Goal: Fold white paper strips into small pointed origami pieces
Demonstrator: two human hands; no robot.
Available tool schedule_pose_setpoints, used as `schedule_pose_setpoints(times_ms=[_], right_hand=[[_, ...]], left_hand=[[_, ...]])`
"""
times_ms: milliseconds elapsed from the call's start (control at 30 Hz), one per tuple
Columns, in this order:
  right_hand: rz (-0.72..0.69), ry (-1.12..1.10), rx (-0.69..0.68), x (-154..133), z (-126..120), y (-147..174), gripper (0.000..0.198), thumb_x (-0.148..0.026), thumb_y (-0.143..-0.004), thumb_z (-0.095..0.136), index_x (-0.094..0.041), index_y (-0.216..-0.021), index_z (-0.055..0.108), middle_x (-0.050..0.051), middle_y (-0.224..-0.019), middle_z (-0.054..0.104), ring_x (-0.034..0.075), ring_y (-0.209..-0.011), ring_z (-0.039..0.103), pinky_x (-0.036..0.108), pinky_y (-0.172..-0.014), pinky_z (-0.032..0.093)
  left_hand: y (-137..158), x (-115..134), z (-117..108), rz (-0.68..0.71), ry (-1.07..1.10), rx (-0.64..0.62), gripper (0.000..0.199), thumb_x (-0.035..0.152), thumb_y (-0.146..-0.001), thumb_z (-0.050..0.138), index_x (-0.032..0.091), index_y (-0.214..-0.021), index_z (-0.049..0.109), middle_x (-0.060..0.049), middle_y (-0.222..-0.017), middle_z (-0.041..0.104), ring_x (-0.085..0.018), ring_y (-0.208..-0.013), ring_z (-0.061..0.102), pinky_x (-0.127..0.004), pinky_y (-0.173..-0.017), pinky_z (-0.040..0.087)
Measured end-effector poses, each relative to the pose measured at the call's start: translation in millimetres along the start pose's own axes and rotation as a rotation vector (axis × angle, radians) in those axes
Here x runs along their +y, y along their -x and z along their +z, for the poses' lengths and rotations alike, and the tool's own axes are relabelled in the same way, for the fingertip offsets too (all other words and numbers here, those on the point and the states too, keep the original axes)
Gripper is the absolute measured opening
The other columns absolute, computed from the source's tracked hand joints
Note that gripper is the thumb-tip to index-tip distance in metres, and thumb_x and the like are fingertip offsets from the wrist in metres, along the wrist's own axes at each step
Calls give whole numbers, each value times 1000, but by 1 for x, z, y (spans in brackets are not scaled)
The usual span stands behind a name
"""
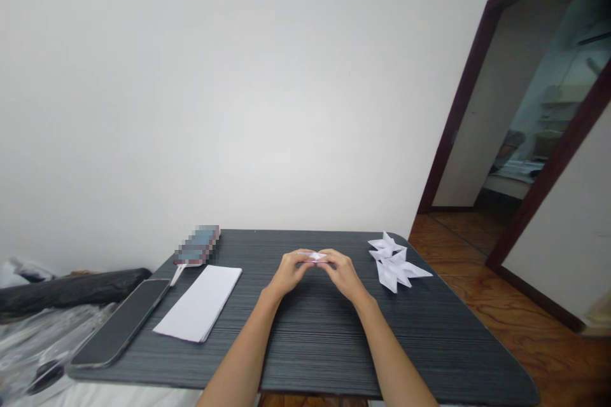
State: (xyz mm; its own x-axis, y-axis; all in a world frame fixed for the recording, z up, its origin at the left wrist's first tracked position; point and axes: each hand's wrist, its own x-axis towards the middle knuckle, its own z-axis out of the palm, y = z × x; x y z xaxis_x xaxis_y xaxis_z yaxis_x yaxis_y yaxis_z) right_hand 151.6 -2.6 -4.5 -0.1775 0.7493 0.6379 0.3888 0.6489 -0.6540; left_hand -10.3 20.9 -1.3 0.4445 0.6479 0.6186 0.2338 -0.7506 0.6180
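Two bare hands meet over the middle of a dark table (310, 343). The left hand (287, 273) and right hand (342, 273) together pinch a small folded paper (316, 256) between their fingertips. Right: folded stars (395, 264). Left: paper stack (200, 303), phone (121, 321).

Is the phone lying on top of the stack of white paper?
No: the phone lies on the dark table left of the stack of white paper, apart from it.

Bare table (310, 337) lying open around both hands; paper stack (200, 303) and phone (121, 323) blocking left, folded paper stars (395, 261) crowding right.
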Motion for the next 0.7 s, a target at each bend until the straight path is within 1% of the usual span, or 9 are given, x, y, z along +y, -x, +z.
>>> schedule_pose_setpoints(times_ms=[133, 200, 233, 300, 367, 433, 533, 633, 700], right_hand=[[128, -107, 51, 5, 4, 0, 13, -25, -71, 52, -16, -69, 61, 5, -75, 61, 16, -71, 57, 27, -65, 43], [209, -217, 83, 5, 6, 0, 12, -27, -69, 54, -16, -72, 58, 4, -69, 61, 16, -64, 58, 26, -61, 44], [243, -280, 97, 5, 7, 0, 14, -27, -68, 55, -16, -76, 57, 3, -67, 61, 15, -61, 58, 26, -58, 44], [295, -403, 115, 4, 9, 0, 28, -27, -65, 58, -17, -91, 52, 2, -69, 61, 14, -57, 58, 23, -51, 42], [342, -486, 109, 5, 9, -1, 41, -26, -61, 61, -18, -99, 48, 2, -72, 62, 13, -53, 58, 22, -47, 40], [397, -500, 86, 9, 10, -2, 36, -27, -59, 62, -14, -92, 53, 3, -66, 62, 12, -49, 56, 22, -45, 39], [445, -458, 84, 15, 12, -1, 22, -28, -58, 62, -10, -71, 59, 3, -52, 60, 11, -46, 53, 22, -45, 38], [466, -450, 107, 17, 15, 0, 22, -28, -56, 63, -10, -69, 60, 3, -50, 59, 11, -45, 51, 22, -45, 38], [481, -440, 129, 15, 18, 0, 24, -28, -54, 64, -11, -69, 60, 2, -48, 59, 11, -43, 50, 22, -44, 38]], left_hand=[[-1, -1, 2, -113, 57, 83, 21, 30, -73, 51, 15, -82, 63, -6, -85, 63, -16, -79, 57, -26, -72, 44], [-1, 0, 3, -173, 101, 122, 25, 31, -71, 53, 15, -90, 60, -6, -84, 63, -15, -75, 58, -25, -69, 45], [-2, 0, 4, -190, 131, 136, 30, 30, -70, 54, 15, -96, 57, -5, -83, 63, -15, -74, 58, -25, -70, 45], [-2, 0, 5, -205, 195, 149, 41, 29, -69, 56, 16, -107, 50, -4, -82, 63, -14, -75, 58, -25, -72, 45], [-2, -1, 5, -222, 236, 138, 44, 29, -68, 57, 15, -109, 48, -4, -80, 63, -14, -74, 58, -25, -73, 44], [-2, -4, 5, -257, 236, 117, 41, 30, -67, 57, 13, -105, 52, -5, -79, 64, -14, -73, 58, -25, -71, 44], [-2, -11, 6, -328, 189, 96, 37, 32, -65, 58, 12, -95, 59, -6, -77, 65, -15, -67, 58, -24, -64, 44], [-1, -16, 8, -373, 109, 84, 36, 34, -62, 59, 12, -90, 62, -6, -74, 65, -14, -60, 57, -22, -57, 43], [0, -17, 10, -383, 66, 86, 37, 35, -62, 60, 12, -91, 62, -6, -73, 65, -14, -59, 56, -22, -55, 43]])
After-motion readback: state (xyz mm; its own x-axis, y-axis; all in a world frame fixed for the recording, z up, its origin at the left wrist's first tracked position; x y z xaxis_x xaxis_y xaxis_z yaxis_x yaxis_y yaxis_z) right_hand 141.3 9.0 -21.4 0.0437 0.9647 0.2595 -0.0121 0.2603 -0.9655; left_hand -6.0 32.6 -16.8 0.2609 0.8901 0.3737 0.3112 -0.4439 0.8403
